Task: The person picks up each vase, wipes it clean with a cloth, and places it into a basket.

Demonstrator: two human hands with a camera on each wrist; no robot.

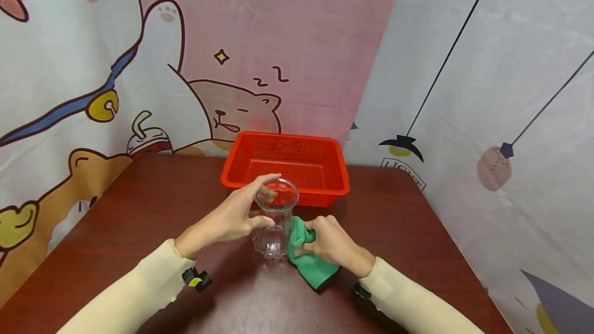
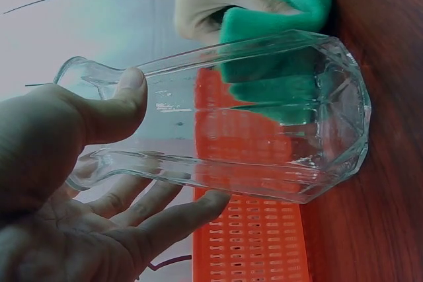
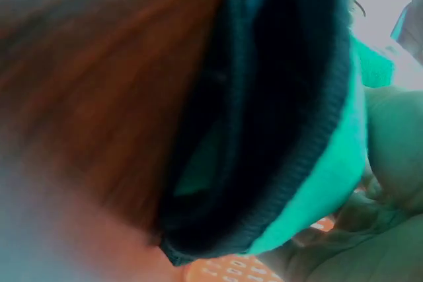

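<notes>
A clear glass vase [image 1: 273,238] with a flared rim and a faceted base stands upright on the table, slightly left of the cloth. My left hand [image 1: 232,216] holds it by the neck, thumb on the near side and fingers round the far side. In the left wrist view, the thumb presses the narrow part of the glass [image 2: 264,120]. My right hand [image 1: 333,244] grips a bunched green cloth [image 1: 320,273] with a dark edge, right beside the vase's lower side. In the right wrist view, the cloth's folded dark border [image 3: 291,163] hangs large and close.
Behind the vase, a red plastic basket [image 1: 341,189] with perforated walls sits at the back of the dark reddish-brown table [image 1: 162,210]. A cartoon-printed curtain [image 1: 320,55] hangs beyond the table's back and right edges.
</notes>
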